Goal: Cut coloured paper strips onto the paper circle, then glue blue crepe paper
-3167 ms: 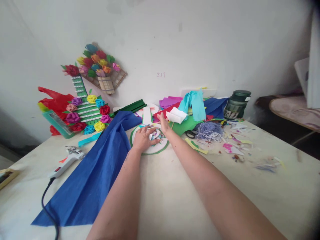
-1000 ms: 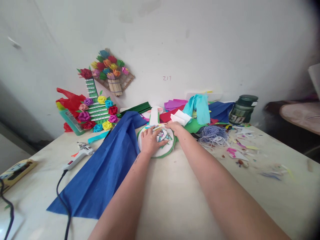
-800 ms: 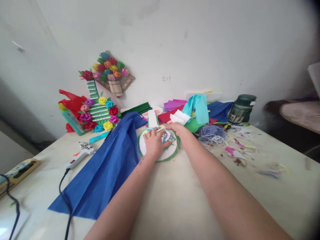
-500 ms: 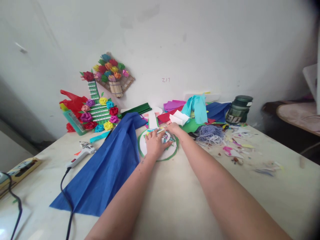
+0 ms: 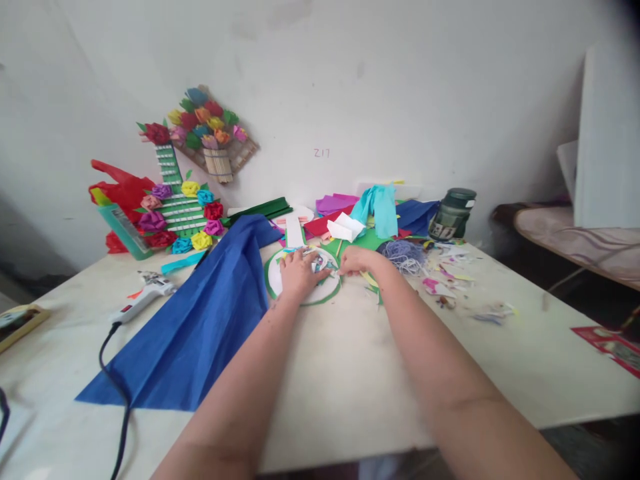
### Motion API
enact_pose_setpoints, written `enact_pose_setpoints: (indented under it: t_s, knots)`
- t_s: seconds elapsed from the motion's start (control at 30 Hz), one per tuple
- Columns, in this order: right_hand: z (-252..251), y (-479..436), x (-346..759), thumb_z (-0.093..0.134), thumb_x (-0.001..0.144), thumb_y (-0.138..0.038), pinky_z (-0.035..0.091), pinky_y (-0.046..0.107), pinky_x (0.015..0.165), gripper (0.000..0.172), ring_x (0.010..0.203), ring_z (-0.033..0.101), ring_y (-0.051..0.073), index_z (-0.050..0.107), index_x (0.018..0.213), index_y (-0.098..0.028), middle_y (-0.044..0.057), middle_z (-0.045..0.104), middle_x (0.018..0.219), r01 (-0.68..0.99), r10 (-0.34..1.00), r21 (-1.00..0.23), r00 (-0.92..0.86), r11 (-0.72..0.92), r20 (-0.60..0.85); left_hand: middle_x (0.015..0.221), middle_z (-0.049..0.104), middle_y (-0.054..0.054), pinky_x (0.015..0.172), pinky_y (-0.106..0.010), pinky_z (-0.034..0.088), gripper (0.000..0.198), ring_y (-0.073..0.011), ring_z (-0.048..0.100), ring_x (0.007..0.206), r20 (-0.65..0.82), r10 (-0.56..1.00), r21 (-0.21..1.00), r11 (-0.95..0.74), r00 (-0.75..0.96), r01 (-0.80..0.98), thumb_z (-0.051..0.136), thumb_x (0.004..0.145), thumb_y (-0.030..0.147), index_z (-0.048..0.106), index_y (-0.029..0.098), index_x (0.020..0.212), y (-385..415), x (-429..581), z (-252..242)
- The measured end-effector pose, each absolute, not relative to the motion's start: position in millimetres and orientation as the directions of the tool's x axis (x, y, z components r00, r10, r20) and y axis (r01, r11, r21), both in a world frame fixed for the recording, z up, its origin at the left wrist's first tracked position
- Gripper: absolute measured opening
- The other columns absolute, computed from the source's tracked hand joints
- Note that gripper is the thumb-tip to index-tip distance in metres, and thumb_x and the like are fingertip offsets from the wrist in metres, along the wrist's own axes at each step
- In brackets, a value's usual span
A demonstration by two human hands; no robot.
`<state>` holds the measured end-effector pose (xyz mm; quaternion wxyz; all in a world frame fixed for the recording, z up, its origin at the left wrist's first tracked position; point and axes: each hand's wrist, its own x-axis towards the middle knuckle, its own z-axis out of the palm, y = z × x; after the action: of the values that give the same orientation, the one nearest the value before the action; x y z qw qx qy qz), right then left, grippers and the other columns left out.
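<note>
A round white disc with a green edge lies on the table, a white neck strip running back from it. Small paper scraps are heaped on the disc. My left hand rests over the disc and scraps with its fingers spread. At the disc's right edge, my right hand is closed, fingers curled and tips together near the scraps; whatever they hold is too small to make out. Beneath the right wrist, a yellow-green strip shows partly.
Blue crepe paper spreads along the left, beside a hot glue gun and its cord. Paper flowers decorate a green guitar shape. On the right lie a yarn bundle, a dark jar and loose scraps.
My right hand has moved from the disc's back edge to its right side, closer to me. The left hand stays on the disc. The camera view has turned slightly right.
</note>
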<state>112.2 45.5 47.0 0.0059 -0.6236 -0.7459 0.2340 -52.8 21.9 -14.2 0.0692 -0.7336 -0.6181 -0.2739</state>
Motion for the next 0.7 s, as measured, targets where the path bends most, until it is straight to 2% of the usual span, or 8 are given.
enact_pose_setpoints:
  t_s: [0.1,0.27,0.5,0.7]
  knots:
    - [42.0,39.8,114.4,0.066,0.063,-0.028,0.041,0.023,0.051,0.02,0.048,0.052,0.011,0.059,0.052,-0.014,0.003,0.06,0.054,0.916,0.888,-0.383,-0.27,0.118,-0.373,0.123,0.049,-0.006,0.096,-0.048,0.026,0.058,-0.032,0.041,0.111,0.488,0.868,0.232,-0.228,0.09,0.946,0.05,0.066,0.067,0.055,0.034,0.114,23.4,-52.9,-15.7]
    - [36.4,41.4,113.5,0.065,0.064,-0.023,0.039,0.021,0.047,0.02,0.042,0.047,0.008,0.056,0.049,-0.012,0.001,0.058,0.05,0.875,0.883,-0.464,-0.324,0.141,-0.341,0.124,0.049,-0.005,0.096,-0.048,0.025,0.061,-0.0312,0.042,0.11,0.484,0.87,0.222,-0.228,0.096,0.948,0.047,0.065,0.07,0.054,0.035,0.115,24.8,-53.5,-18.3]
    - [35.2,43.3,120.7,0.061,0.066,-0.015,0.036,0.017,0.039,0.015,0.037,0.045,0.005,0.059,0.052,-0.01,0.001,0.059,0.049,0.781,0.838,-0.62,-0.388,0.077,-0.385,0.121,0.05,-0.006,0.095,-0.046,0.027,0.057,-0.0305,0.043,0.109,0.485,0.866,0.183,-0.233,0.118,0.955,0.046,0.068,0.067,0.056,0.034,0.113,23.9,-54.4,-16.9]
    - [33.5,46.0,130.9,0.057,0.064,-0.011,0.037,0.018,0.04,0.012,0.037,0.046,0.007,0.06,0.053,-0.011,0.0,0.059,0.046,0.751,0.829,-0.658,-0.396,0.046,-0.395,0.122,0.049,-0.005,0.097,-0.044,0.025,0.058,-0.0294,0.041,0.111,0.447,0.888,0.171,-0.203,0.108,0.964,0.046,0.068,0.067,0.053,0.035,0.116,22.8,-52.4,-14.7]
